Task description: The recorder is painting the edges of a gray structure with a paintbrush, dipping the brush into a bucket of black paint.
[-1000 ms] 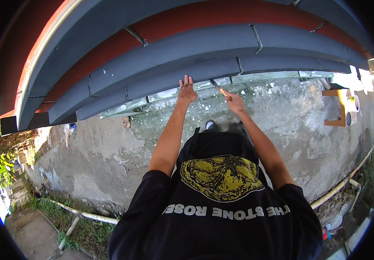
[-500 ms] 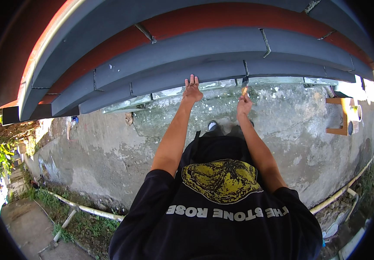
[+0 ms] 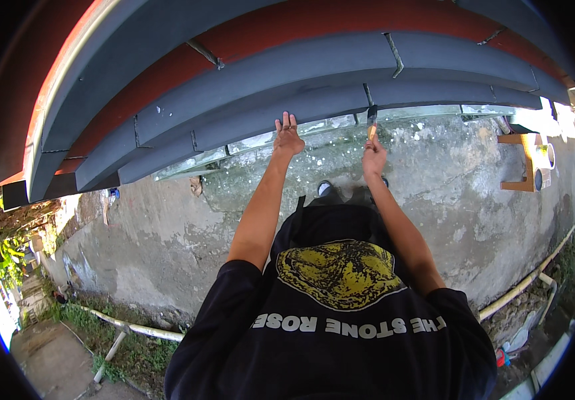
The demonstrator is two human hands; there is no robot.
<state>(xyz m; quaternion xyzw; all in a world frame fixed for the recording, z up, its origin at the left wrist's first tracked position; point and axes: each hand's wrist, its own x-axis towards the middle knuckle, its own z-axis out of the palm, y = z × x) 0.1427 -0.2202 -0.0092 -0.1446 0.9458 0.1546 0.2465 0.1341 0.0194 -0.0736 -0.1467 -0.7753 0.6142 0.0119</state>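
My right hand (image 3: 374, 160) grips the light wooden handle of a paintbrush (image 3: 371, 131). Its dark bristles meet the lower edge of the lowest grey plank (image 3: 314, 105), just under a dark vertical seam (image 3: 367, 93). To the left, my left hand (image 3: 289, 140) is raised with its fingers stretched upward, the tips at that same plank's lower edge. Nothing is held in it. Above, further grey planks (image 3: 287, 57) run across in steps with dark joint lines and a red band (image 3: 301, 21) between them.
On the worn concrete ground (image 3: 147, 247), a wooden stool-like piece (image 3: 517, 185) stands at the right beside a white container (image 3: 550, 156). Pale pipes (image 3: 141, 328) run along the grassy edge behind me. A dry leaf (image 3: 196, 185) lies at the left.
The paintbrush has shifted slightly from the seam area, with its bristles now at the plank's lower edge. The whole view has moved a little; my left hand keeps its place against the plank.
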